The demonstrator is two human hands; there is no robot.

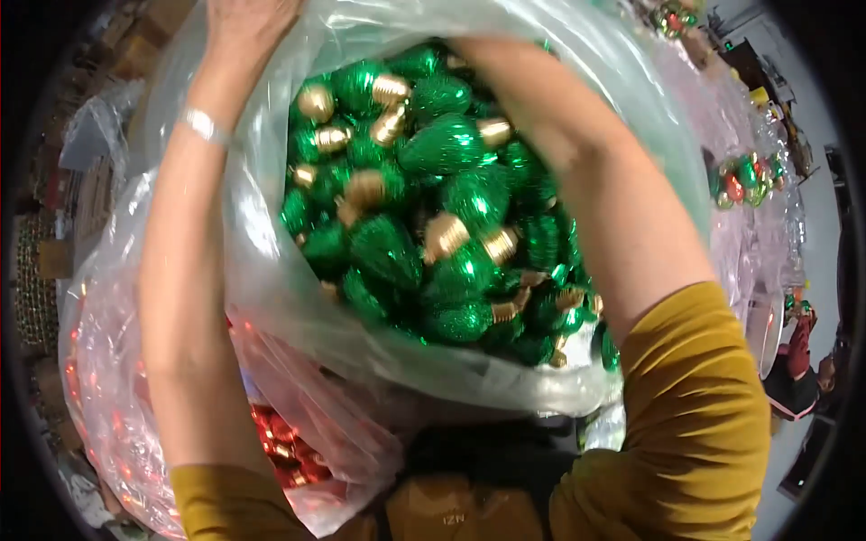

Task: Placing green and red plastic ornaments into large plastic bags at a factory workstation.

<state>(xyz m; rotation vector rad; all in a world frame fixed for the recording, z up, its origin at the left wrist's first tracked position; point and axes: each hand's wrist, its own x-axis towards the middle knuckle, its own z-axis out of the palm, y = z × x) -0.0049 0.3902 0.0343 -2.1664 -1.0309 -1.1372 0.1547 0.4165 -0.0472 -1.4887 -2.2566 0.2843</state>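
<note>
A large clear plastic bag (pixel 361 347) gapes in front of me, full of shiny green light-bulb-shaped ornaments (pixel 385 251) with gold screw-style caps. My left hand (pixel 251 13) is at the bag's far left rim, with the arm running up along the outside of the plastic. The upper edge of the picture cuts off its fingers. Across the right side of the opening, my right forearm (pixel 586 153) reaches into the bag toward its far side. The right hand is hidden there, so its grip does not show. Several ornaments look blurred.
Beside my left arm stands another clear bag (pixel 108 406), with red ornaments (pixel 289 446) showing near its opening. On the right, clear plastic (pixel 735 243) covers a surface, with a cluster of mixed ornaments (pixel 749 180) on it. Another person (pixel 798 370) is at the far right.
</note>
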